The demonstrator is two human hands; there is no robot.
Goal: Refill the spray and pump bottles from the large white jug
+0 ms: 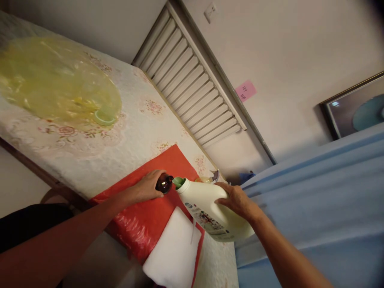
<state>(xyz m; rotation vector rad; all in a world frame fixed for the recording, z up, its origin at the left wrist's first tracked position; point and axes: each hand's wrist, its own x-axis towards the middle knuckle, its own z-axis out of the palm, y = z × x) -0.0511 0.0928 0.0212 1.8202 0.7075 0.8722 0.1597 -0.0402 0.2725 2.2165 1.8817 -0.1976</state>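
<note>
My left hand is wrapped round a small dark brown bottle, whose neck points toward the jug's spout. In my right hand is a large cream-white detergent jug with a printed label. It is tilted so that its green spout meets or nearly meets the brown bottle's mouth; I cannot tell whether they touch, and no liquid can be made out. Under both lies a red plastic sheet. A folded white cloth rests on it, below the jug.
A yellow plastic bag and a pale green ring-shaped cap lie on the flowered tablecloth. A radiator runs along the table's far edge. Blue fabric hangs at the right, below a framed picture.
</note>
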